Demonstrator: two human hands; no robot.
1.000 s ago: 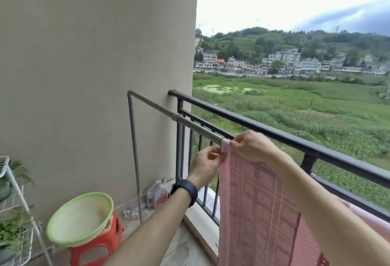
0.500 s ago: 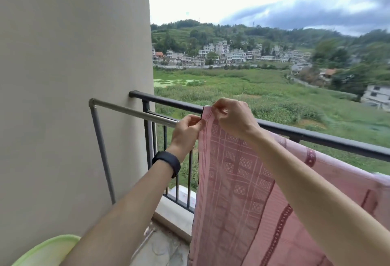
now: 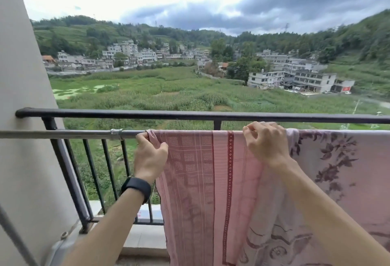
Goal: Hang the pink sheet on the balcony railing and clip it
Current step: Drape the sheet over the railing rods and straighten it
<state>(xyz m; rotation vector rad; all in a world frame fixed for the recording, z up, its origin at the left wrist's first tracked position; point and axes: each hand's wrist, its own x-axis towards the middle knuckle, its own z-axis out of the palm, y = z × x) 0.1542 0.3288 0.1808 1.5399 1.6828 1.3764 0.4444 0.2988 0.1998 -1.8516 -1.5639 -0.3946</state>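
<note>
The left hand (image 3: 150, 156) grip stays pinched on the edge of the pink sheet (image 3: 190, 181) while the right hand (image 3: 266, 143), curled over its fold, has slid away, spreading it along the grey rod (image 3: 63, 133) inside the balcony railing (image 3: 126, 114); clipping seems next.

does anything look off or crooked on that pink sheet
Nothing looks damaged. The pink sheet is bunched into folds at its top left corner on the grey pole, where the left hand grips it, so that edge is not spread flat. No clip shows on it.
</note>
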